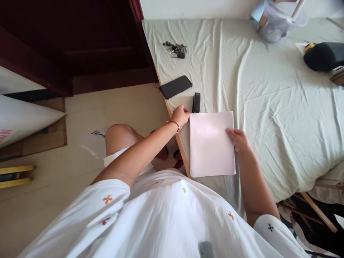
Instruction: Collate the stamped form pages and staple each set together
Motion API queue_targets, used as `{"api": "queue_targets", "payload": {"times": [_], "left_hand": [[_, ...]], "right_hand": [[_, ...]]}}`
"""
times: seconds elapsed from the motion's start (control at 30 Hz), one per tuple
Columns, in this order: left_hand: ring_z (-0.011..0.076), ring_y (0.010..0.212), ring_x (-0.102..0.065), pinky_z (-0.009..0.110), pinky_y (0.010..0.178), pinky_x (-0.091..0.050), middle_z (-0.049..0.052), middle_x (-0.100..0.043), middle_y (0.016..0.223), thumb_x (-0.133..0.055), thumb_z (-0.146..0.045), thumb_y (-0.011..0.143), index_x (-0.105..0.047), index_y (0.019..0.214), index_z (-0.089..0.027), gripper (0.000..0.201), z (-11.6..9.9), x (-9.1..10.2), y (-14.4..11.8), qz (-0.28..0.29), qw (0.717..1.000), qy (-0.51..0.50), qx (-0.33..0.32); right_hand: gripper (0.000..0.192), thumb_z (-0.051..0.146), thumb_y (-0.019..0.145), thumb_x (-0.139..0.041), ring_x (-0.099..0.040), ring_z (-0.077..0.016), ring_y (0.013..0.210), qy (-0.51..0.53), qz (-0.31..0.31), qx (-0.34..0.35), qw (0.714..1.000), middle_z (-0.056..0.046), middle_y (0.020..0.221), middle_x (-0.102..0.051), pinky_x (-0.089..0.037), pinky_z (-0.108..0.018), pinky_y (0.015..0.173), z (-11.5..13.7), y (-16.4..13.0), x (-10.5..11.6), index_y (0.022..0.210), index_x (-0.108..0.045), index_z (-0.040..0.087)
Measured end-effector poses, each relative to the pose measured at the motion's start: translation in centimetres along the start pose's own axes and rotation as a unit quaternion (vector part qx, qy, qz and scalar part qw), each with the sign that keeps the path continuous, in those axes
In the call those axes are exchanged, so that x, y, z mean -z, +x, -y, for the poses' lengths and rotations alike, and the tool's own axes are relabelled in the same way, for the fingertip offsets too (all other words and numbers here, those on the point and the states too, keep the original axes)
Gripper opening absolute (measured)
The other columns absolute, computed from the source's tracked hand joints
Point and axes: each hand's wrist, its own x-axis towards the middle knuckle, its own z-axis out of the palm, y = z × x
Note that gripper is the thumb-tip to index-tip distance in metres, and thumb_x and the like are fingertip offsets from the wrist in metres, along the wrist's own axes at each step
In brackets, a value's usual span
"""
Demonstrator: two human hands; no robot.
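Pale pink paper point(211, 143) lies flat on the cloth point(268, 107) near the table's left edge, and both hands are on it. The right hand point(239, 140) rests on the paper's right edge, fingers curled loosely with the thumb lying on top of the sheet, pinning it rather than clasping it. The left hand point(180, 115) sits at the paper's far left corner, fingers bent in a loose fist against that corner; whether it actually pinches the sheet cannot be told from this angle. A red cord point(173, 123) circles the left wrist. Just beyond the left hand, touching or nearly touching the paper's far edge, stands a small black stapler point(196, 102), lying lengthwise and pointing away. Farther left and away, a dark phone point(175, 86) lies face down, its corner hanging over the table edge. Farther still, a bunch of keys point(176, 49) sits on the wrinkled cloth. At the far right corner a clear plastic jug point(276, 23) stands with something light inside, and near it, at the right edge, a black rounded object point(324, 56) lies beside a bit of yellow. Near the camera, the person's white shirt point(161, 215) with small cross marks fills the lower view, and a bare knee point(118, 136) shows left of the table above the tan floor point(53, 179).
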Motion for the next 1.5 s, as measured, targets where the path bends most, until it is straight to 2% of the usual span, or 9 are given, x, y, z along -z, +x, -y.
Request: {"api": "queue_targets", "payload": {"times": [0.17,0.3,0.4,0.63,0.87,1.07,1.2,1.33,1.5], "left_hand": [[0.0189,0.076,-0.066,0.033,0.078,-0.052,0.005,-0.073,0.08,-0.057,-0.012,0.086,-0.064,0.097,-0.019,0.015,-0.3,0.5,-1.3,-0.025,0.995,0.074,-0.063],[0.0211,0.111,-0.066,0.039,0.102,-0.05,0.009,-0.074,0.117,-0.044,-0.002,0.087,-0.07,0.109,-0.019,0.038,-0.8,1.4,-2.5,-0.053,0.955,0.158,-0.244],[0.0202,0.134,-0.055,0.042,0.116,-0.042,0.004,-0.068,0.139,-0.039,-0.001,0.089,-0.071,0.122,-0.024,0.052,-0.8,1.8,-2.8,-0.019,0.915,0.201,-0.349],[0.0178,0.147,-0.046,0.055,0.129,-0.018,0.0,-0.067,0.141,-0.039,-0.004,0.093,-0.07,0.127,-0.032,0.053,0.4,1.6,-2.9,0.022,0.894,0.263,-0.362],[0.0203,0.138,-0.056,0.058,0.13,-0.008,0.003,-0.069,0.138,-0.041,-0.007,0.095,-0.073,0.121,-0.028,0.046,0.2,0.9,-3.3,0.012,0.904,0.257,-0.341],[0.0194,0.138,-0.055,0.046,0.123,-0.036,0.007,-0.063,0.146,-0.044,-0.008,0.091,-0.066,0.132,-0.023,0.049,-0.5,1.2,-4.5,0.022,0.941,0.137,-0.307],[0.022,0.135,-0.056,0.036,0.105,-0.052,0.013,-0.059,0.147,-0.049,-0.038,0.099,-0.057,0.14,-0.022,0.044,0.6,2.0,-8.1,-0.007,0.977,-0.051,-0.207],[0.026,0.112,-0.069,0.038,0.093,-0.056,0.013,-0.072,0.125,-0.049,-0.07,0.093,-0.067,0.122,-0.02,0.06,1.9,2.3,-12.3,0.149,0.948,-0.276,-0.057],[0.0272,0.085,-0.07,0.038,0.078,-0.055,0.009,-0.074,0.081,-0.069,-0.072,0.078,-0.075,0.086,-0.015,0.058,2.4,2.5,-13.7,0.23,0.931,-0.281,0.045]], "right_hand": [[0.046,0.055,0.053,-0.093,-0.069,-0.0206,0.059,0.006,-0.01,0.0,1.0,-0.006,0.074,-0.076,-0.058,-0.032,0.053,-0.1,0.0,0.0,0.077,-0.073,0.021],[0.048,0.056,0.054,-0.093,-0.071,-0.0226,0.063,-0.004,-0.012,0.003,1.0,-0.005,0.074,-0.076,-0.059,-0.033,0.055,0.1,-0.2,-0.2,0.079,-0.072,0.021],[0.048,0.057,0.053,-0.092,-0.072,-0.0225,0.064,-0.01,-0.012,0.006,1.0,-0.006,0.075,-0.076,-0.059,-0.032,0.056,0.2,-0.3,-0.2,0.079,-0.072,0.022],[0.046,0.057,0.057,-0.091,-0.072,-0.0239,0.067,-0.012,-0.011,-0.003,1.0,-0.006,0.077,-0.077,-0.06,-0.034,0.057,0.1,-0.3,0.0,0.08,-0.071,0.023],[0.048,0.057,0.054,-0.092,-0.07,-0.0215,0.062,-0.011,-0.024,-0.005,1.0,-0.004,0.074,-0.076,-0.058,-0.032,0.054,-0.1,-0.1,-0.2,0.078,-0.069,0.023],[0.041,0.058,0.063,-0.089,-0.068,-0.0205,0.058,-0.002,-0.024,0.036,0.999,-0.004,0.075,-0.076,-0.058,-0.033,0.051,-0.7,-2.0,0.1,0.081,-0.073,0.025],[0.039,0.057,0.065,-0.089,-0.07,-0.0224,0.06,0.024,-0.047,0.071,0.996,-0.004,0.075,-0.077,-0.057,-0.034,0.052,-0.9,-4.5,1.0,0.081,-0.075,0.024],[0.038,0.054,0.064,-0.09,-0.071,-0.0207,0.063,0.077,-0.069,0.115,0.988,-0.002,0.078,-0.077,-0.058,-0.032,0.056,-0.9,-4.9,0.2,0.083,-0.076,0.025],[0.035,0.056,0.073,-0.084,-0.071,-0.0192,0.071,0.067,-0.024,0.153,0.986,-0.002,0.084,-0.077,-0.055,-0.029,0.061,-0.6,-2.9,-3.2,0.09,-0.075,0.026]]}}
